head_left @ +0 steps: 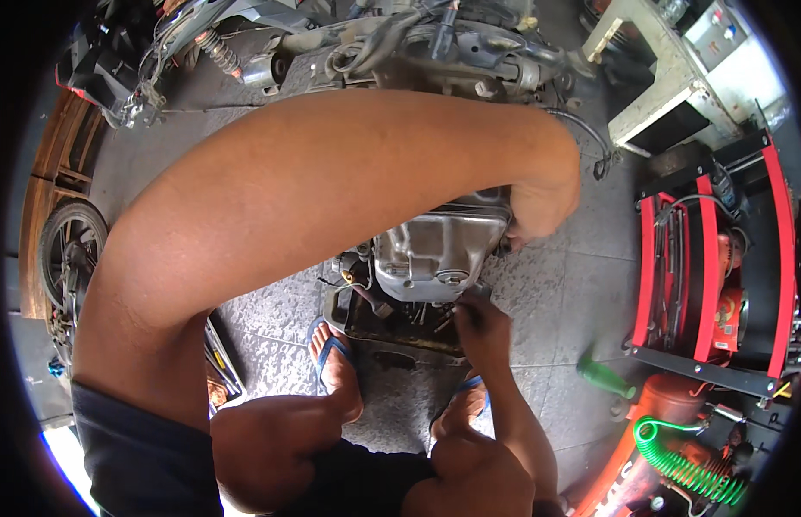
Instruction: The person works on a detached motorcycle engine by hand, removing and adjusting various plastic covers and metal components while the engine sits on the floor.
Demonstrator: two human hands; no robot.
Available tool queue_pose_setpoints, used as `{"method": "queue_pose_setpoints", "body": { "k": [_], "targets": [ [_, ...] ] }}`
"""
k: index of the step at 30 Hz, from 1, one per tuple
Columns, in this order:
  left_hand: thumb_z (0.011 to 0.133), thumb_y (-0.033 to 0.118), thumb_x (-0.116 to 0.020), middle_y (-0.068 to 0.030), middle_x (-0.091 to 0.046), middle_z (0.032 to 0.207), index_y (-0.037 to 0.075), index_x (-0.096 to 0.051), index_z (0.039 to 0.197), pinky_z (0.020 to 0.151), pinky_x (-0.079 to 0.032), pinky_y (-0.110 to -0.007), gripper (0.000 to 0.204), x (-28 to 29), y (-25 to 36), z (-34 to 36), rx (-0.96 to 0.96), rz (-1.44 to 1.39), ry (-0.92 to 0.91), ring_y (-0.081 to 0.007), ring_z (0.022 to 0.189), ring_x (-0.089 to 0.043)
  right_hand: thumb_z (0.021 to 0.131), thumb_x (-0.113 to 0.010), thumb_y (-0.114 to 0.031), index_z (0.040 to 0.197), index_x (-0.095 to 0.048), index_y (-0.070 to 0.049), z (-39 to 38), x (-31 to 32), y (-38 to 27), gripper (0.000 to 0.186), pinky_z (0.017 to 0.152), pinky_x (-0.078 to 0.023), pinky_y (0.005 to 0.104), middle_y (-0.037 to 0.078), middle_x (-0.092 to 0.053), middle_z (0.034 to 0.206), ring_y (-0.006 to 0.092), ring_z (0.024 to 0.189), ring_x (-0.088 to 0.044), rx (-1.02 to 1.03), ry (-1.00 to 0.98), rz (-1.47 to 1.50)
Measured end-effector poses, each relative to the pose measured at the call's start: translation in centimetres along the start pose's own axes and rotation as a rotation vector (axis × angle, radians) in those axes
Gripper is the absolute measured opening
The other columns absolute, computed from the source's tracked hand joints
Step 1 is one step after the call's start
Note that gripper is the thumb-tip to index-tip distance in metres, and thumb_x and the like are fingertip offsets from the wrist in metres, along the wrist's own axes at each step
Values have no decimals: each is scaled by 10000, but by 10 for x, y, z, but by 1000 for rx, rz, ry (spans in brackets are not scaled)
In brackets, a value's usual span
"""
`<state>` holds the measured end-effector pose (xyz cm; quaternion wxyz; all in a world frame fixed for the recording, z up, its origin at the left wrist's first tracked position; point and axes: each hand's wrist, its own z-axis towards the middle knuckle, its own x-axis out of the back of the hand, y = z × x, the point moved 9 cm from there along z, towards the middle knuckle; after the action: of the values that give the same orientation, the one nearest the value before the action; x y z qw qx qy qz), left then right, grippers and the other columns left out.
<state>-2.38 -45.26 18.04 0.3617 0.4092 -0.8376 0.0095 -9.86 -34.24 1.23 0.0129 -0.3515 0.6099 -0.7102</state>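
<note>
A grey metal motorcycle engine (435, 246) with a ribbed cover lies in front of me, low over the floor. My left arm reaches across the view above it, and my left hand (542, 202) bends down at the engine's right side. Its fingers curl around a small dark part there; the palm hides what they grip. Near the engine's front right corner is my right hand (486, 332), fingers drawn together, slightly blurred and in shade. What they hold is too dark to make out. Beneath the engine's front edge sits an oily shallow tray (400, 339) with several small metal parts.
Motorcycle frame parts (443, 52) stretch across the far side. A red and black tool rack (706, 267) stands at right, with a green bottle (605, 376), a red tank (667, 401) and a coiled green air hose (689, 465) nearby. A wheel (73, 246) leans at left.
</note>
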Motion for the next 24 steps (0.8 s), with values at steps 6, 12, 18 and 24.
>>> {"method": "queue_pose_setpoints", "body": {
  "k": [6, 12, 18, 24],
  "targets": [
    [810, 168, -635, -109, -737, 1155, 109, -774, 1123, 909, -505, -413, 347, 7, 0, 9, 49, 81, 24, -276, 1050, -672, 920, -665, -86, 1037, -685, 52, 30, 105, -93, 181, 488, -394, 226, 22, -620, 754, 77, 545, -501, -249, 149, 623],
    [795, 175, -624, -194, -719, 1137, 24, -756, 1108, 872, -502, -470, 372, 9, -1, -1, 78, 131, 115, -344, 1037, -667, 912, -676, -110, 1029, -690, 70, 65, 94, -104, 214, 418, -314, 221, 2, -575, 675, 49, 484, -440, -403, 43, 566],
    [780, 146, -581, -240, -706, 1129, -60, -731, 1095, 856, -511, -481, 405, 18, 11, -13, -2, 99, 119, -368, 1024, -669, 897, -695, -175, 1018, -692, 63, 73, 99, -106, 267, 399, -320, 244, -8, -552, 637, 62, 460, -438, -457, -35, 352],
    [778, 130, -549, -236, -704, 1136, -63, -728, 1104, 863, -507, -486, 419, 9, -1, -6, 8, 81, 126, -370, 1032, -666, 916, -698, -77, 1041, -698, 35, 74, 102, -119, 168, 494, -402, 221, 9, -629, 714, 39, 570, -505, -173, 102, 197]
  ]
}}
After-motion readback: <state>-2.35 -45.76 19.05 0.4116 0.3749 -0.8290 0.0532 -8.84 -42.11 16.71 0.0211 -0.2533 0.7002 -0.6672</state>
